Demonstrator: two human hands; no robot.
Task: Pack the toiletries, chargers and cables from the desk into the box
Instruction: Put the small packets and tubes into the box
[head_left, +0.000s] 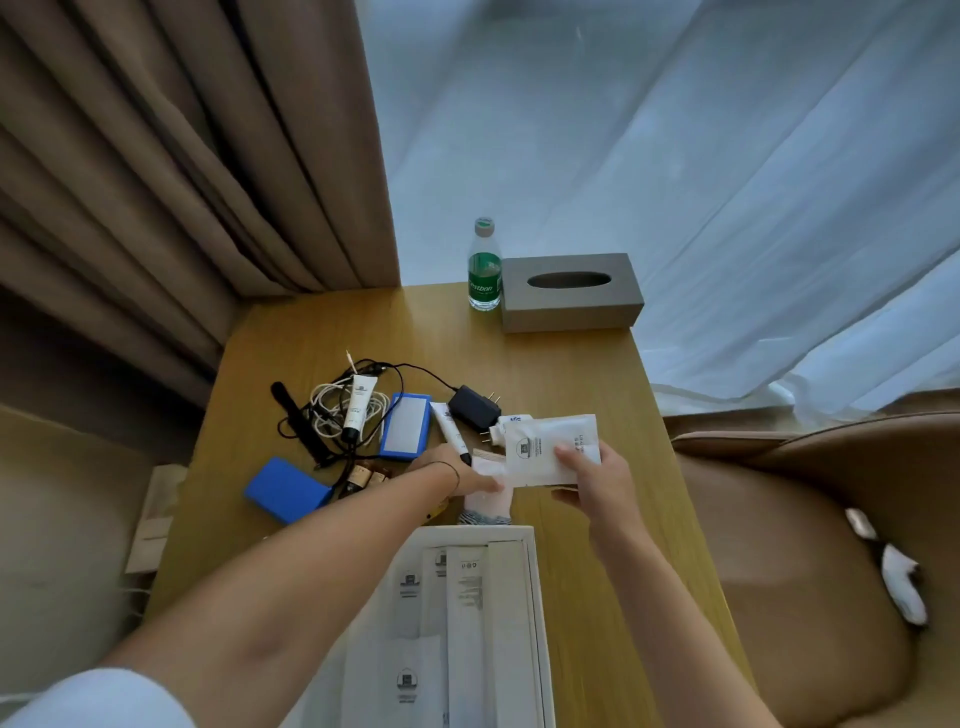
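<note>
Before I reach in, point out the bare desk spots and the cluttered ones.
Bare wood lies between the tangled cables and the tissue box, and along the desk's right edge beside the white box. It is crowded on the left, around the power banks and tubes.

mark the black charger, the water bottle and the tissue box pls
black charger (474, 408), head view, middle of its body
water bottle (484, 283), head view, green label
tissue box (571, 312), head view, front wall
</note>
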